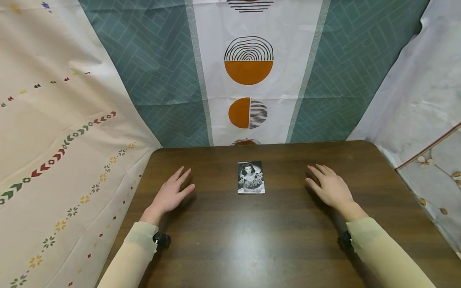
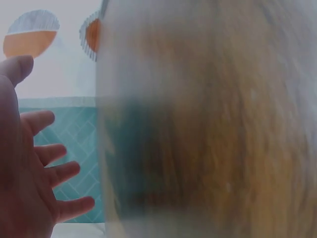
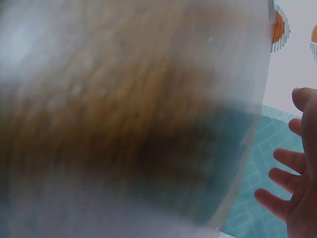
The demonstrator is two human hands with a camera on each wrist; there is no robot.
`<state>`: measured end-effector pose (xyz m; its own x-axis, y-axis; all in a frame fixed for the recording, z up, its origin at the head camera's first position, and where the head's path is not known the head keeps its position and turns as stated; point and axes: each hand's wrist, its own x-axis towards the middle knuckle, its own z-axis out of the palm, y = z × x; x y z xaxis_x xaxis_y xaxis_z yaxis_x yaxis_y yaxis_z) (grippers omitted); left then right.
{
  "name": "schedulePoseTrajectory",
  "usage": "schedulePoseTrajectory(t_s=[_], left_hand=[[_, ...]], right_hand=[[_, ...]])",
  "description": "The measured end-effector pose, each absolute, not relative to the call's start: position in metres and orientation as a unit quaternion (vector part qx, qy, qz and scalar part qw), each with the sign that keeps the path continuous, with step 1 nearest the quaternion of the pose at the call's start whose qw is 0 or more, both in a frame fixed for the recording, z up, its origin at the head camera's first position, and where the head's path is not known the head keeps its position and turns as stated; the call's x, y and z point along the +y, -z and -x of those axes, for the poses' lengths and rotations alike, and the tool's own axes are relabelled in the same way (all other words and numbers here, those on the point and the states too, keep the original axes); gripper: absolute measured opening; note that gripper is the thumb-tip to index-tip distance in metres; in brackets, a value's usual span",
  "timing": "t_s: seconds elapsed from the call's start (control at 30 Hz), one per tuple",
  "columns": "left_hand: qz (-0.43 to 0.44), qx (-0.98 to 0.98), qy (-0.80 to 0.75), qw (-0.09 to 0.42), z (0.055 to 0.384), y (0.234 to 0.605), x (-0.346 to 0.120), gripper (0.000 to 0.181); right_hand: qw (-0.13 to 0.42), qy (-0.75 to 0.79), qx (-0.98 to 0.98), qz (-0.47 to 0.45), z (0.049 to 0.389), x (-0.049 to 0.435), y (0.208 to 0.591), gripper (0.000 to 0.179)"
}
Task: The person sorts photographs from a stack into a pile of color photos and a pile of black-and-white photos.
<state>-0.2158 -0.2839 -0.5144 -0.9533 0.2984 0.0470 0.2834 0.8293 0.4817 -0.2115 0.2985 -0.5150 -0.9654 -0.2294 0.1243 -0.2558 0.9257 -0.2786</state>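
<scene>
In the head view a black-and-white photo card lies flat on the brown wooden table, toward its far edge. It pictures a person with a large bunch of what look like flowers. Left of the card and apart from it, the left hand hovers palm down with spread fingers, holding nothing. The right hand is on the other side of the card, likewise spread and free of any object. Both wrist views show the fingers extended, with the table surface blurred beside them.
A teal and white cloth with orange half-circles hangs behind the table's far edge. Patterned cream cloth flanks the left side, and pale cloth the right. Dark wrist-worn devices sit under both sleeves' cuffs.
</scene>
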Motion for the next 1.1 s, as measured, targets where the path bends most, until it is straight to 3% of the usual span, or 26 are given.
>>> schedulePoseTrajectory(t_s=[0.23,0.57,1.1], left_hand=[[-0.153,0.934,-0.323,0.005,0.215,0.513,-0.273,0.071],[-0.125,0.897,-0.423,-0.020,0.214,0.511,-0.253,0.055],[-0.045,0.835,-0.548,0.009,0.215,0.513,-0.158,0.039]], right_hand=[[0.061,-0.233,-0.963,-0.117,0.213,0.291,0.515,0.052],[0.045,-0.353,-0.930,-0.091,0.210,0.265,0.514,0.050],[-0.022,-0.498,-0.865,-0.065,0.218,0.183,0.518,0.052]])
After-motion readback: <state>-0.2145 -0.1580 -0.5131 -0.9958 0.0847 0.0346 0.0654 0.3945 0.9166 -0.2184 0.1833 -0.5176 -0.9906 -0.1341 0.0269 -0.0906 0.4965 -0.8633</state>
